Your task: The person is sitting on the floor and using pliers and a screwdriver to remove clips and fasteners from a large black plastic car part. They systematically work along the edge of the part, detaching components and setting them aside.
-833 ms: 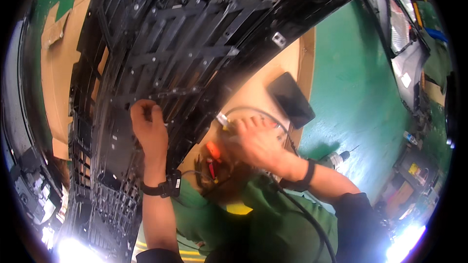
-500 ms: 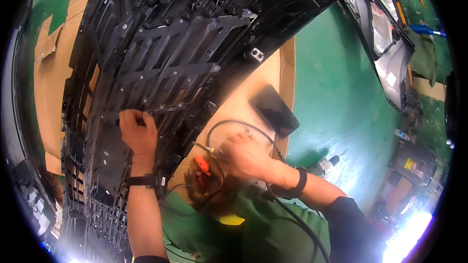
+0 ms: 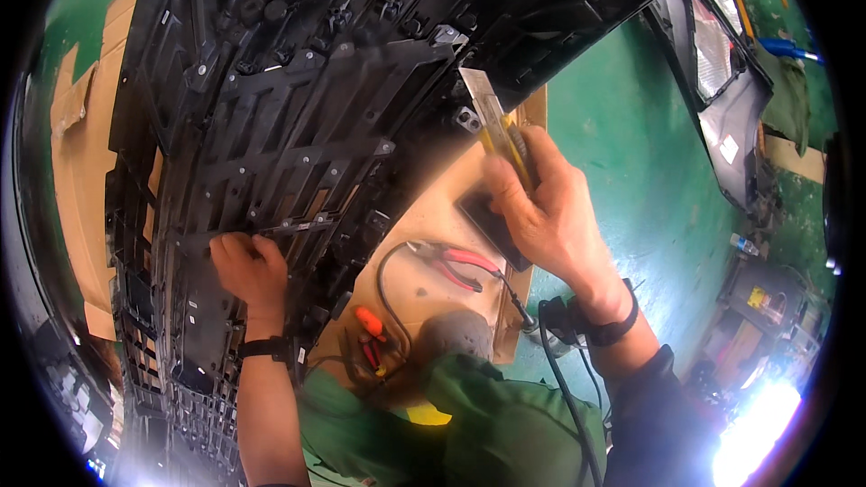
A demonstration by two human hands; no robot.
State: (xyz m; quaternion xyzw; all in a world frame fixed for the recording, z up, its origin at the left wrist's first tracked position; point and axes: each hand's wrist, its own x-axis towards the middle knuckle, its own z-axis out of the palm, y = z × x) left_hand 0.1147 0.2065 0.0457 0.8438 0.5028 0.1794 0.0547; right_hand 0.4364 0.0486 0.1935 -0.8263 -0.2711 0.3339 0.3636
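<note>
My right hand [image 3: 555, 216] grips a utility knife [image 3: 505, 140] with a yellow body. Its wide metal blade is out and points up and left, in front of the edge of a large black plastic bumper [image 3: 298, 149]. On the bumper's ribbed inner side lies my left hand [image 3: 250, 275], its fingers bent inward. What those fingertips hold, if anything, is hidden. Below the right hand, pliers with red handles [image 3: 465, 263] lie on a cardboard sheet [image 3: 419, 284]. A dark phone [image 3: 487, 227] lies partly behind the right hand.
An orange-handled tool [image 3: 368, 322] and smaller red-handled pliers [image 3: 371, 356] lie by my knees. A black cable [image 3: 564, 397] runs past my right wrist. Another car body part [image 3: 726, 126] stands at the far right on the green floor [image 3: 622, 126]. More cardboard [image 3: 86, 180] lies left.
My right hand has risen from low over the cardboard, up and to the right, with the utility knife. The red-handled pliers have come into view. My left hand stays on the bumper.
</note>
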